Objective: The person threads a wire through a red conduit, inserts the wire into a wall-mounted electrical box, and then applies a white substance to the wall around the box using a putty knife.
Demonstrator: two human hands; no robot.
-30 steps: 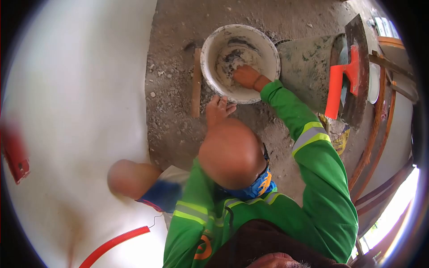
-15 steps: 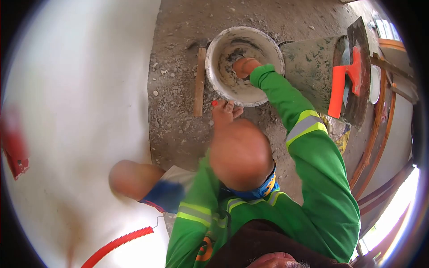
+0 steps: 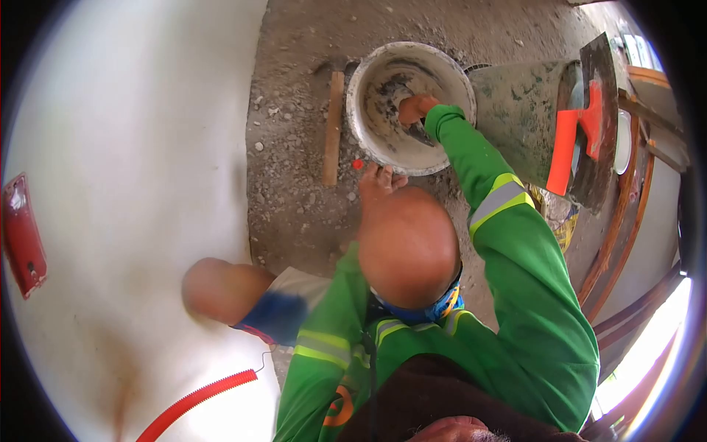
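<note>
The right hand [image 3: 414, 109] is down inside the round white mortar-smeared plastic bucket [image 3: 410, 105], fingers curled shut around a dark tool whose blade end pokes out just below the fist; what the tool is cannot be told. The wrist bends downward from a long arm in a bright green sleeve with a grey-and-yellow reflective band [image 3: 502, 202], which runs straight from the shoulder up over the bucket's near rim. The bucket stands on the gritty dirt floor [image 3: 294, 191], its inner wall streaked with grey mix.

The left hand [image 3: 379, 181] rests just outside the bucket's near rim, fingers spread and loose on the floor, holding nothing; its arm is mostly hidden behind the bent knee.

Left of the bucket, a wooden-handled hammer [image 3: 333, 125] lies lengthwise on the floor, near but apart from the rim. To the right, a grey cement-stained sack [image 3: 515, 118] leans beside the bucket, and an orange-handled plastering float [image 3: 582, 129] sits propped against it. A smooth white plastered wall [image 3: 132, 184] fills the left side, with a red corrugated conduit [image 3: 195, 399] at its base.
</note>
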